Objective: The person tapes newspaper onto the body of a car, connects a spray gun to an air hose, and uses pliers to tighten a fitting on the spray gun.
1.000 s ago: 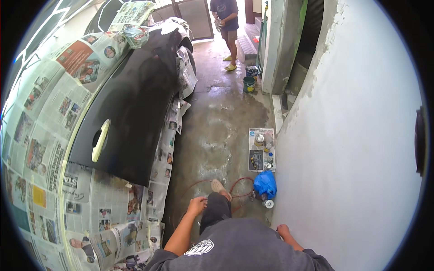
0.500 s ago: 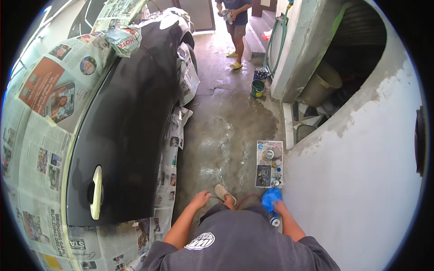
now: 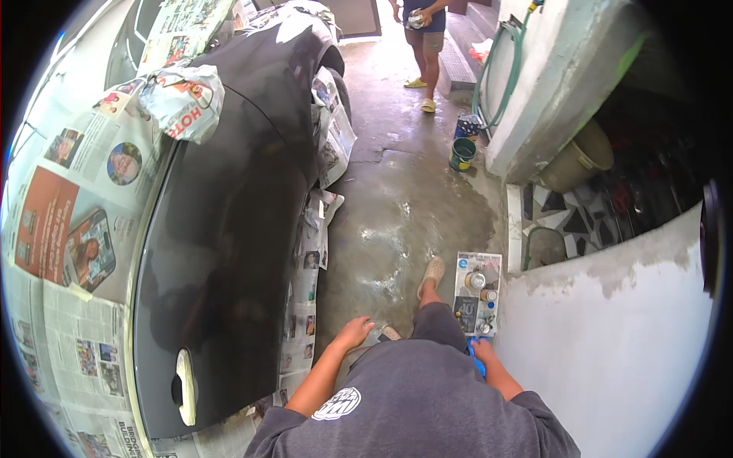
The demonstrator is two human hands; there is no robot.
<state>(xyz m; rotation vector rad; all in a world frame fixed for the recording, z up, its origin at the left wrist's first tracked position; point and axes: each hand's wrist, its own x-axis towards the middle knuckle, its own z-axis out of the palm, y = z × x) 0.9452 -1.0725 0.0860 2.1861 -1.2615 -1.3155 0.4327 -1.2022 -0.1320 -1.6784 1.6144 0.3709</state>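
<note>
My right hand [image 3: 482,349] is closed on a blue plastic-wrapped thing [image 3: 478,362], low by my right hip. My body and the hand hide most of it, and its kind cannot be made out. At my left side my left hand [image 3: 356,334] is closed loosely at a thin reddish hose [image 3: 372,348]. To the left stands a dark grey car panel [image 3: 221,252], glossy in places, with a yellowish taped door handle [image 3: 185,388]. Newspaper [image 3: 57,336] held with tape covers the car around it. Neither hand touches the car.
On the floor at right, a newspaper sheet [image 3: 466,263] bears several cans [image 3: 475,280]. Farther off stand a green bucket [image 3: 463,154] and a coiled green hose [image 3: 510,76]. Another person [image 3: 429,46] stands at the far end holding something. A white wall [image 3: 611,328] bounds the right.
I have stepped forward, one foot now ahead beside the cans. The view has shifted, and the blue thing is now mostly hidden by my body. The other person stands in much the same place.
</note>
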